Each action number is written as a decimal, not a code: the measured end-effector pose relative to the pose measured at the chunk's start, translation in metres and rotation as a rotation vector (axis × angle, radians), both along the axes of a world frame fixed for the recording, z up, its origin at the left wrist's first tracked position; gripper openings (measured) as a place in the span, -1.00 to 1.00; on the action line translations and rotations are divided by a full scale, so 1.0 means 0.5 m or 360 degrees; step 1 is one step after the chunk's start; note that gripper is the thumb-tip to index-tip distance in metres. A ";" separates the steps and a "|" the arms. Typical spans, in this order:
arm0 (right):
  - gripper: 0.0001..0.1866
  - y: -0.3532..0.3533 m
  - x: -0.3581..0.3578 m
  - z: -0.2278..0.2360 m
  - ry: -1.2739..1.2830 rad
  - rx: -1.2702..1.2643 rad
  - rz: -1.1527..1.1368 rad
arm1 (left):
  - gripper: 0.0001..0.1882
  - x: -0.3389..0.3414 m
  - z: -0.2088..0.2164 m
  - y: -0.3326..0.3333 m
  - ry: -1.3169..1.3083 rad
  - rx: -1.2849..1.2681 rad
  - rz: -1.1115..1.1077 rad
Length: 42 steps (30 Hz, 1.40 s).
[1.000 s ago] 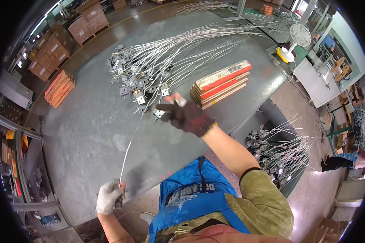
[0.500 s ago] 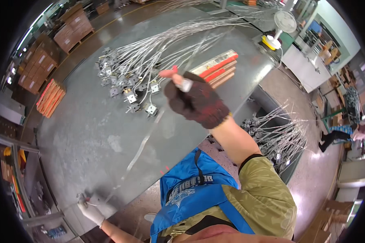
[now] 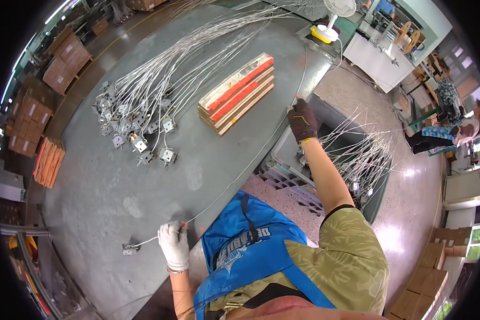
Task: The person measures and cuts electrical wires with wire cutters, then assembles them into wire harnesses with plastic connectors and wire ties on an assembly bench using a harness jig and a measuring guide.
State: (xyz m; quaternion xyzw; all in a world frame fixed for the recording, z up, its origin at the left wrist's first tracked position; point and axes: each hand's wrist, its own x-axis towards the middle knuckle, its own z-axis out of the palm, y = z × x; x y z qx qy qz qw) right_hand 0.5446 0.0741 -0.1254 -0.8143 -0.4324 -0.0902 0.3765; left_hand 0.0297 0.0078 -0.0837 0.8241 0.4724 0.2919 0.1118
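My left hand (image 3: pixel 173 245), in a white glove, is closed on a long thin pale wire (image 3: pixel 225 190) near the table's front edge. Just left of it, a small boxy metal part (image 3: pixel 129 249) lies on the table at the wire's end. My right hand (image 3: pixel 303 121), in a dark brown glove with bare fingertips, pinches the same wire at the table's right edge. From there the wire runs on toward the far right corner. Farther back on the left lies a pile of similar metal parts (image 3: pixel 138 120) with a bundle of pale wires (image 3: pixel 197 40) trailing away.
Stacked wooden boards (image 3: pixel 237 93) with red faces sit mid-table on the grey table (image 3: pixel 106 197). Another board stack (image 3: pixel 49 162) is at the left. A dark bin (image 3: pixel 381 194) of wired parts stands right, below table level. A white fan (image 3: pixel 338 8) stands far right; a person (image 3: pixel 437 136) is beyond.
My right hand has moved right and down from over the boards to the table edge. My left hand has shifted right along the wire, which now stretches between both hands. The view has shifted.
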 end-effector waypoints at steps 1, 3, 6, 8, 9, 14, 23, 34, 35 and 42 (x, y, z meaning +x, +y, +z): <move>-0.68 -0.004 0.019 -0.005 -0.0298 -0.0121 0.0067 | -0.78 0.000 -0.001 0.001 0.0026 -0.0019 0.0040; -0.66 -0.004 0.039 -0.007 -0.0645 -0.0289 0.0135 | -0.79 -0.002 -0.003 0.003 0.0046 -0.0033 0.0059; -0.62 0.015 0.053 0.006 -0.0777 -0.0421 0.0134 | -0.80 -0.001 -0.008 0.006 0.0049 -0.0018 0.0069; -0.63 0.026 0.056 0.011 -0.0712 -0.0648 0.0014 | -0.81 0.002 -0.010 0.010 0.0092 -0.0001 0.0092; -0.62 0.030 0.054 0.010 -0.0708 -0.0715 -0.0057 | -0.81 0.004 -0.012 0.011 0.0101 0.0010 0.0102; -0.55 0.043 0.080 0.002 -0.0673 -0.0767 -0.0199 | -0.83 0.019 -0.021 0.018 0.0217 0.0028 0.0076; -0.50 0.070 0.141 -0.018 -0.0719 -0.0769 -0.0164 | -0.83 0.040 -0.035 -0.003 0.0257 0.0039 0.0086; -0.49 0.073 0.152 0.005 -0.0657 -0.0989 -0.0105 | -0.90 0.047 -0.002 -0.047 0.0213 -0.0103 0.0193; -0.50 0.075 0.151 0.003 -0.0829 -0.0979 -0.0077 | -0.91 0.038 0.000 -0.053 0.0221 -0.0144 0.0251; -0.47 0.083 0.176 -0.011 -0.0876 -0.1072 0.0074 | -0.83 0.001 -0.018 -0.085 0.0060 -0.0120 0.0305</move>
